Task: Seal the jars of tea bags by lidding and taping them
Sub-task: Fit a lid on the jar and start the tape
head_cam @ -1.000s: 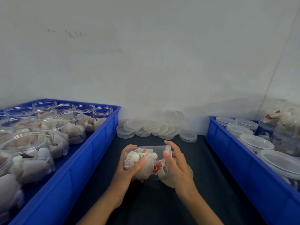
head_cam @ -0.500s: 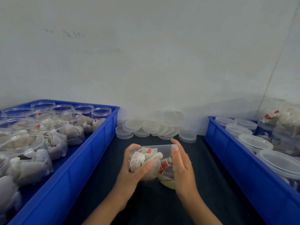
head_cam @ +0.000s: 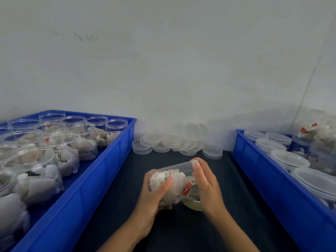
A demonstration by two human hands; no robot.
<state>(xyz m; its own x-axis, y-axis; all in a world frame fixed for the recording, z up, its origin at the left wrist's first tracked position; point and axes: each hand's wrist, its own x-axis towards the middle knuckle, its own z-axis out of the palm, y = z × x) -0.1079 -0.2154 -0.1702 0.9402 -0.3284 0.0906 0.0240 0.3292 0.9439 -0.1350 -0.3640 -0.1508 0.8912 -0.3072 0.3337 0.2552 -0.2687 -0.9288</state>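
Observation:
A clear plastic jar (head_cam: pixel 177 177) packed with white tea bags lies on its side between my hands over the dark table. My left hand (head_cam: pixel 156 194) grips its base end, thumb across the wall. My right hand (head_cam: pixel 205 186) wraps the lid end, its fingers curled over the rim. A roll of pale tape (head_cam: pixel 193 204) shows just below the jar, under my right palm; whether that hand holds it I cannot tell.
A blue crate (head_cam: pixel 101 179) on the left holds several open jars of tea bags. A blue crate (head_cam: pixel 263 177) on the right holds lidded jars. Several loose clear lids (head_cam: pixel 172 141) are piled against the white wall behind.
The jar has shifted slightly right and turned in my hands. My right-hand fingers have moved round the lid end, and my left thumb has slid along the wall.

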